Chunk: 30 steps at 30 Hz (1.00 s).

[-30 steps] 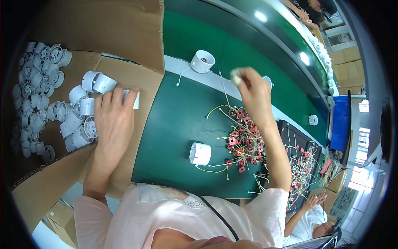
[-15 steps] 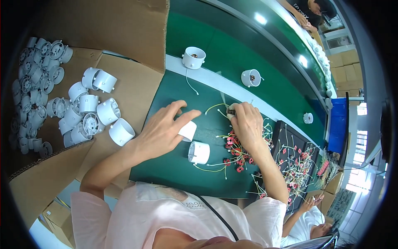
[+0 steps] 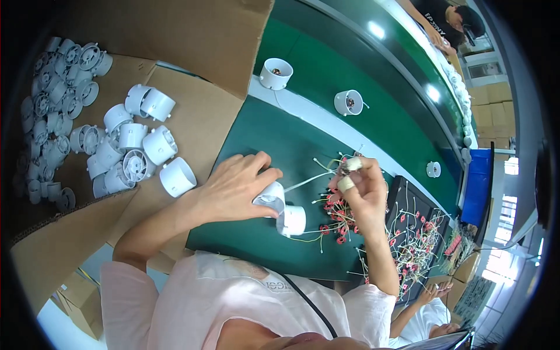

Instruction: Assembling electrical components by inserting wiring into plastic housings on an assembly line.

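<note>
My left hand (image 3: 233,188) is wrapped round a white cylindrical plastic housing (image 3: 270,197), its open end turned to the right. A second white housing (image 3: 293,221) lies on its side against it on the green work surface. In my right hand (image 3: 370,189), a small dark coil part (image 3: 345,168) is pinched between thumb and finger, both wearing pale finger covers. A pale wire (image 3: 310,180) stretches from the coil part to the mouth of the held housing. Just below the right hand lies a heap of red coil parts with wires (image 3: 339,219).
A cardboard box (image 3: 192,102) full of white housings stands at left. Housings with coils sit along the green conveyor (image 3: 318,76), one of them upright (image 3: 276,74). A black tray (image 3: 417,233) of wired red parts lies at right. Two other people work nearby.
My left hand has closed round the white housing and brought it against the second one. My right hand has turned and lifted, showing the coil part with its wire now reaching the housing.
</note>
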### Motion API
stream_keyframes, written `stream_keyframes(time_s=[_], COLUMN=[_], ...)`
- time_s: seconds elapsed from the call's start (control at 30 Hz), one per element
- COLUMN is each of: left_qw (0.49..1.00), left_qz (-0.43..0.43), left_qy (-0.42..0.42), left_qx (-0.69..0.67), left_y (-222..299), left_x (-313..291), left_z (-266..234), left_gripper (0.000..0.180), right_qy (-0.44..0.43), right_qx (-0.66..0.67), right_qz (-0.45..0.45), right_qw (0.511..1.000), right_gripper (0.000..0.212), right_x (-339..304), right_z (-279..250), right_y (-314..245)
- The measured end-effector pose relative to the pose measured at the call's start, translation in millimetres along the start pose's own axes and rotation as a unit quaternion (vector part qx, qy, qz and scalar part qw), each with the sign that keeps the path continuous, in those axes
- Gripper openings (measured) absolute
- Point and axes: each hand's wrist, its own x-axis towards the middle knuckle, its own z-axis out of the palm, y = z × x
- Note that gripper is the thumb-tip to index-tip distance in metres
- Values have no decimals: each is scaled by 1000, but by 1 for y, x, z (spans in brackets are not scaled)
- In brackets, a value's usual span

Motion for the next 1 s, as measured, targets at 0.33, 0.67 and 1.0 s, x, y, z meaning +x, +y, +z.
stream_keyframes(time_s=[0.33, 0.67, 1.0], left_qw=[997, 982, 923], left_qz=[81, 56, -49], left_qy=[12, -11, 61], left_qx=[5, -182, -378], left_y=[-3, 2, 1], left_x=[-6, -1, -13], left_z=[5, 10, -12], left_gripper=[68, 66, 63], right_qy=[43, 11, 60], right_qx=[88, 81, 145], right_qz=[-143, -213, -269], right_qw=[985, 974, 950], right_gripper=[23, 35, 27], right_x=[-14, -16, -6], right_z=[6, 1, 13], right_y=[-25, -26, -33])
